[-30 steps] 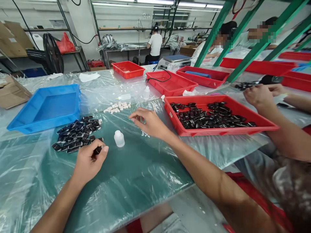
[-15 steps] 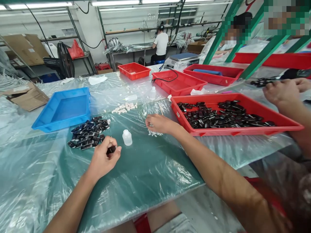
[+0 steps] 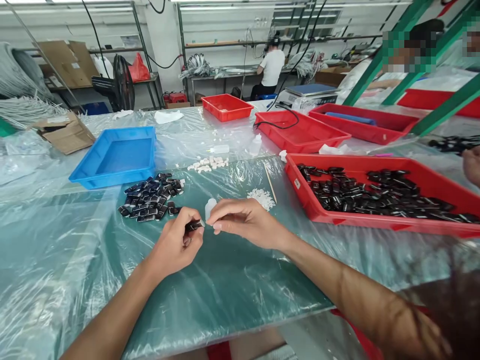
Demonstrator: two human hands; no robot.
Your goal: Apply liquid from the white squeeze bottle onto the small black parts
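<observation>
My left hand (image 3: 176,245) grips a small black part (image 3: 193,225) between thumb and fingers. My right hand (image 3: 243,221) pinches a tiny white piece at the black part's tip, fingertips touching. Just behind the hands stands a small white bottle (image 3: 210,207), partly hidden. A pile of black parts (image 3: 150,196) lies to the left on the plastic-covered green mat (image 3: 225,280). A heap of tiny white pieces (image 3: 261,198) sits to the right of the bottle.
A red tray (image 3: 378,220) full of black parts stands at right, an empty blue tray (image 3: 116,157) at back left. More white pieces (image 3: 208,163) and further red trays (image 3: 300,132) lie behind. Another person's hand (image 3: 473,165) shows at the right edge. Other people work farther back.
My right hand left the heap of white pieces and came back to meet my left hand at the black part. The view shifted left.
</observation>
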